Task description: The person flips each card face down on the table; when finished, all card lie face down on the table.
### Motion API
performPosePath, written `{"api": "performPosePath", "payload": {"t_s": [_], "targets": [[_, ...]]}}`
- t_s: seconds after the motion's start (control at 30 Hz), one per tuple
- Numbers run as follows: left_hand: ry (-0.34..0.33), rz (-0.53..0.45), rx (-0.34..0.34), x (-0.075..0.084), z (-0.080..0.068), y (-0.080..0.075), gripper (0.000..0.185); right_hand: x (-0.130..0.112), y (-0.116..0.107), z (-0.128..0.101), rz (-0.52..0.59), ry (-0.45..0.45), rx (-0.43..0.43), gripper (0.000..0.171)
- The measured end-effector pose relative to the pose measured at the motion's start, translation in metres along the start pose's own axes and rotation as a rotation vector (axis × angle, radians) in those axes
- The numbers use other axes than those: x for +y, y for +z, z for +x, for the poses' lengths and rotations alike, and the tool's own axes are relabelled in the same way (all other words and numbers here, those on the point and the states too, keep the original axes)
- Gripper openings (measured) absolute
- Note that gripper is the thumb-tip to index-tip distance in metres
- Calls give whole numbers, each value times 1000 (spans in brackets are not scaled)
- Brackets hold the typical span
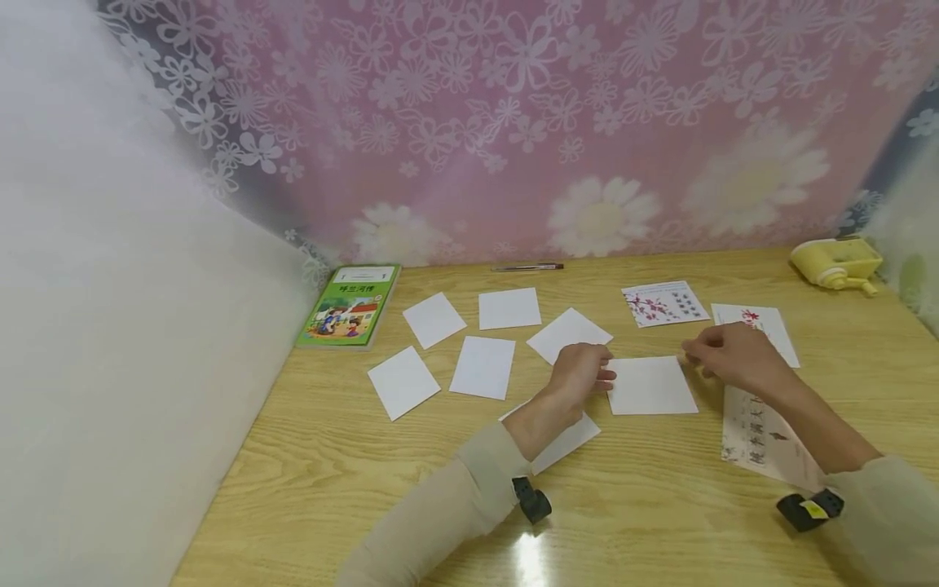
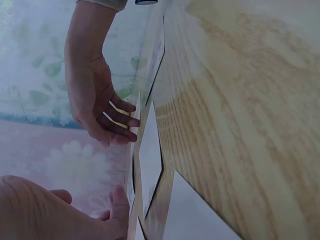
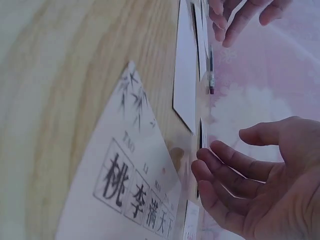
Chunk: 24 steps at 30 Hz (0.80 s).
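Observation:
A blank white card [image 1: 651, 385] lies on the wooden table [image 1: 352, 473] between my two hands. My left hand [image 1: 587, 368] rests at the card's left edge with loosely curled fingers and holds nothing. Relaxed and spread, my right hand [image 1: 726, 352] hovers at the card's upper right corner, also holding nothing. The right wrist view shows the right hand [image 3: 250, 185] just above the table and the left hand's fingers [image 3: 240, 15] hanging down beyond the card [image 3: 186, 75]. A printed card with Chinese characters [image 1: 759, 436] [image 3: 130, 190] lies under my right forearm.
Several blank cards [image 1: 482, 367] are spread across the table's middle, one [image 1: 568, 440] under my left forearm. Two picture cards [image 1: 663, 303] [image 1: 763, 326] lie face up at right. A green book [image 1: 350, 305], a pen [image 1: 528, 267] and a yellow sharpener [image 1: 836, 261] sit along the back.

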<state>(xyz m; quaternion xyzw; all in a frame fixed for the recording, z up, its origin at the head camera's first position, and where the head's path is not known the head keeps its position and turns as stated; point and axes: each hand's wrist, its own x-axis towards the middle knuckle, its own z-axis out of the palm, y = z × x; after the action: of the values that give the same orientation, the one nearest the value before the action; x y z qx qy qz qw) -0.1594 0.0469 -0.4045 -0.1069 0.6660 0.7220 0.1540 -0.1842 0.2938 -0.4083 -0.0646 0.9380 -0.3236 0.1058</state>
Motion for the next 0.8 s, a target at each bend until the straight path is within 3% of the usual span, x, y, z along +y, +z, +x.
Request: {"api": "performPosePath", "payload": {"t_s": [0.1,0.33,0.43,0.8], "targets": [[24,-72,-25,4,9,5,29,8,-5,3,23,-8,46,45],[37,-171,-77,15,35,11,35,20,-16,24,333,-2,102,54],[26,-186,-92,19,45,13,37,21,-21,33,406,30,127,59],[-47,-358,-64,20,82,27,36,18,-33,65,513,116,45,66]]}}
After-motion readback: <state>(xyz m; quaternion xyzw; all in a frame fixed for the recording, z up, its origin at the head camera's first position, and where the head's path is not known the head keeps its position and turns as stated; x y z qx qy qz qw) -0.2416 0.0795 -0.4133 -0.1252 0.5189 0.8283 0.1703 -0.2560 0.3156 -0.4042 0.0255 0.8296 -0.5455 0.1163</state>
